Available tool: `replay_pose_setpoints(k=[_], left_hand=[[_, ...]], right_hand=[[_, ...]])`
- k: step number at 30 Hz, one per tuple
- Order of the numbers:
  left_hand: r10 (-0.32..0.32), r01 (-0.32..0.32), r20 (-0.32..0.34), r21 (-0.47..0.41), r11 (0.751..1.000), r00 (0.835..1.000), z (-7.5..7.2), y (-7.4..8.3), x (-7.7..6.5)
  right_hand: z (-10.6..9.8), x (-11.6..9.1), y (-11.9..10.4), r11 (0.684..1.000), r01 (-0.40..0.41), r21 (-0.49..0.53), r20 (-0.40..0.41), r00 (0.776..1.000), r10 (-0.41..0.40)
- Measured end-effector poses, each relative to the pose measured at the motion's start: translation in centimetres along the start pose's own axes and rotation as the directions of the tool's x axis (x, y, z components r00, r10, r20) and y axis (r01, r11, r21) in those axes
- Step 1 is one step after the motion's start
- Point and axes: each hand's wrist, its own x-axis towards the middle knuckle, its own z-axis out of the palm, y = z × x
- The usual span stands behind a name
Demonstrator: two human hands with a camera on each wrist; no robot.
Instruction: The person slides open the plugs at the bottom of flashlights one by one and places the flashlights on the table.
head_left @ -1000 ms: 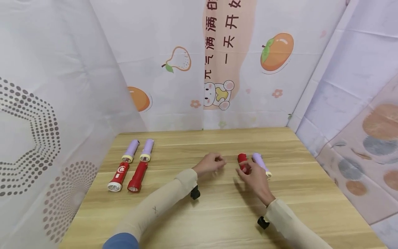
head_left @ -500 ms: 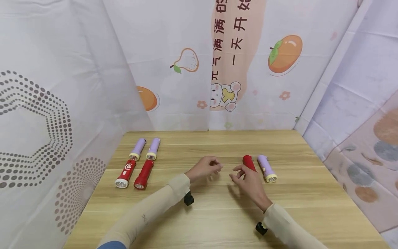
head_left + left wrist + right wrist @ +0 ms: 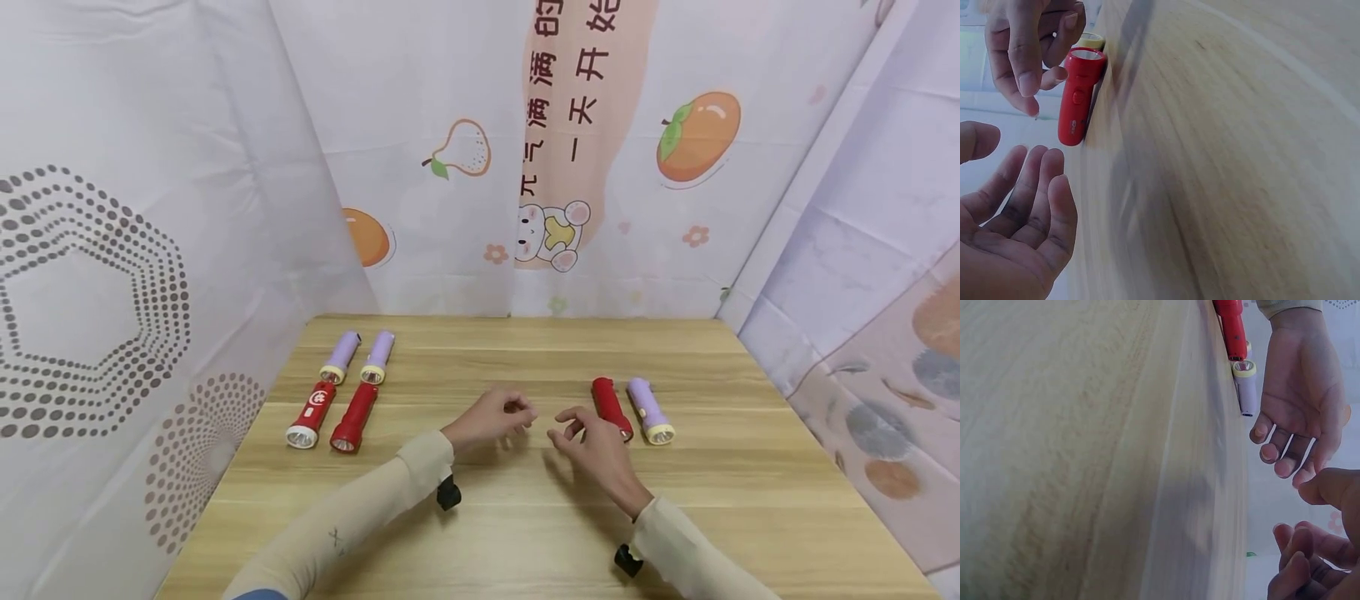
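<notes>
Both hands hover over the middle of the table in the head view, fingers loosely bent and holding nothing. My left hand (image 3: 491,418) is level with my right hand (image 3: 598,454), a small gap between their fingertips. Just beyond the right hand lies a red flashlight (image 3: 610,403), its lamp end close to the knuckles. Beside it is a purple flashlight (image 3: 647,407) with a pale yellow head. The left wrist view shows that red flashlight (image 3: 1079,100) behind the fingers. In the right wrist view the left hand (image 3: 1304,394) hangs with fingers spread slightly.
At the table's left are two purple flashlights (image 3: 343,352) with yellow heads. In front of them lie a red flashlight with a white rim (image 3: 312,410) and an all-red one (image 3: 356,415). Printed curtains (image 3: 442,275) stand behind and beside the wooden table (image 3: 510,533).
My right hand has drawn back from the right-hand red flashlight, which now shows almost whole. The head view has swung slightly left. The flashlights stay in place.
</notes>
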Motion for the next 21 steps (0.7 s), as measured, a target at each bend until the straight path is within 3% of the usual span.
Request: replay_pose_setpoints(k=[13,21], left_hand=[[-0.02,0.021,-0.043,0.011,1.0,0.999,-1.9,-0.8,-1.5],[-0.049,0.053,-0.086,0.036,0.998,0.995,-4.3,-0.6,-3.0]], right_hand=[[1.5,0.1,-0.6,0.999,-0.002,0.052,0.05,0.999,0.0],[3.0,0.4,-1.5,0.999,0.001,0.049,0.073,0.997,-0.004]])
